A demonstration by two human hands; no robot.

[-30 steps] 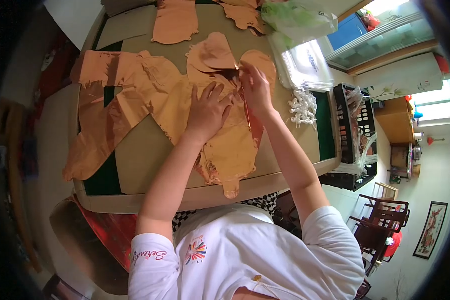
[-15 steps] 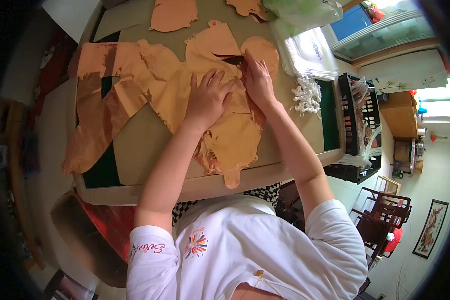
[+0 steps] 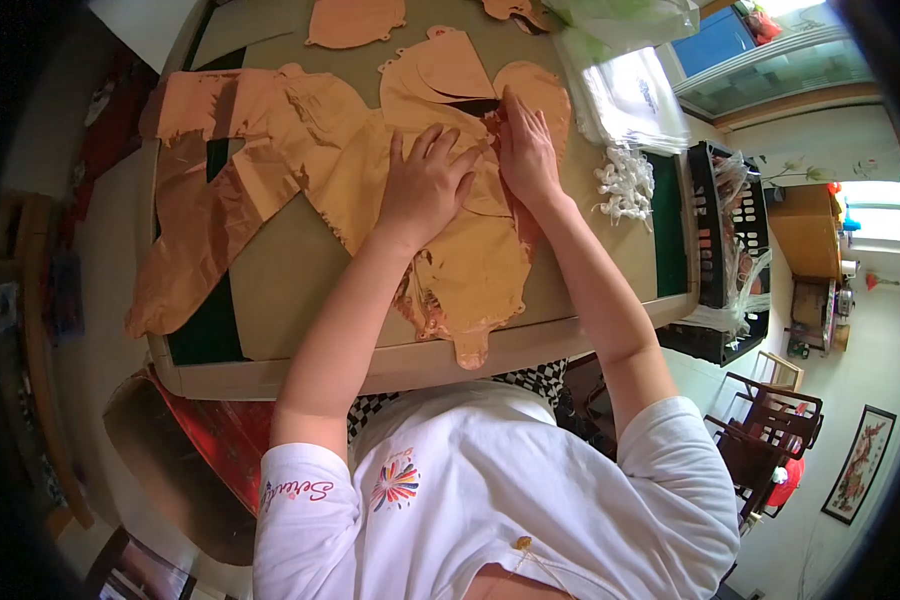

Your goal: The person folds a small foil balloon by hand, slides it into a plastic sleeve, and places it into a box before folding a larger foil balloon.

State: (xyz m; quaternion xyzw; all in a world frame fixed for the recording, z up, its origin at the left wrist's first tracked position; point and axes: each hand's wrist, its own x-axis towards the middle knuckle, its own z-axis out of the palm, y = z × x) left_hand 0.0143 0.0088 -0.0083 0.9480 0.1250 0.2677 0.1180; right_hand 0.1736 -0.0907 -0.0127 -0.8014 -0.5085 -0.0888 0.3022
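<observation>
Flat, uninflated rose-gold foil balloons lie overlapped on the table in front of me. My left hand rests palm down on the foil with its fingers spread. To its right, my right hand lies along a folded foil edge, its fingers stretched out together; the thumb is hidden. A dark gap shows between foil layers by the right fingertips. A crumpled, creased foil piece stretches to the left, and a small foil tab hangs at the table's front edge.
More foil pieces lie at the far side. Clear plastic bags and a bundle of white ties sit to the right. A black basket holding plastic-wrapped things stands beside the table edge.
The view has shifted slightly, so the table appears a little higher and further right. Both hands stay at nearly the same places on the foil.
</observation>
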